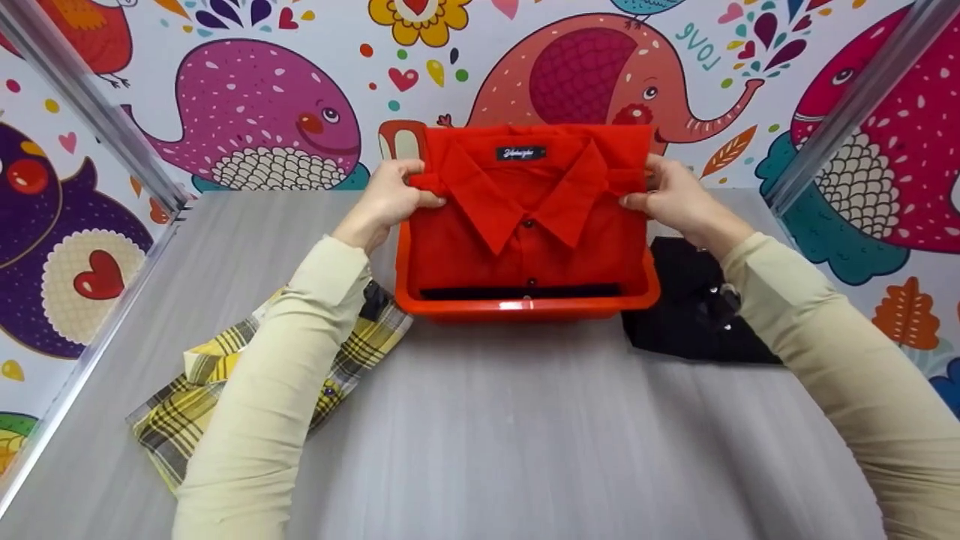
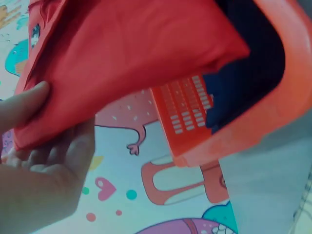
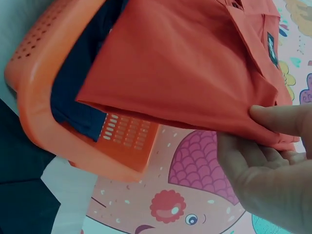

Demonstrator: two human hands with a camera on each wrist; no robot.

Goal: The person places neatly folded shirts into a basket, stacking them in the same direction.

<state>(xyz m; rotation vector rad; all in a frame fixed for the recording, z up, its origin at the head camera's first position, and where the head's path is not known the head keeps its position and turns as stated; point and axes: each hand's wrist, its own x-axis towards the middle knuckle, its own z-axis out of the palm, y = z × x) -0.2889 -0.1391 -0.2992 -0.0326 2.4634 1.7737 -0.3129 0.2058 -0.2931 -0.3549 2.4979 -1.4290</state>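
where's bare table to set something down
The widest bare patch is in front of the basket, between the plaid shirt and black garment. Another lies left of the basket, behind the plaid shirt. Crowded: the basket, with the red shirt held over it.

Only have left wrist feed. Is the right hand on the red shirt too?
Observer: Yes, the right hand grips the right side of the red shirt.
Operator: Anything lying to the right of the basket?
Observer: A black garment lies beside the basket on that side, partly hidden by the right forearm in the head view.
Operator: Any buttons showing on the red shirt's front?
Observer: At least two dark buttons below the collar, seen from the head camera.
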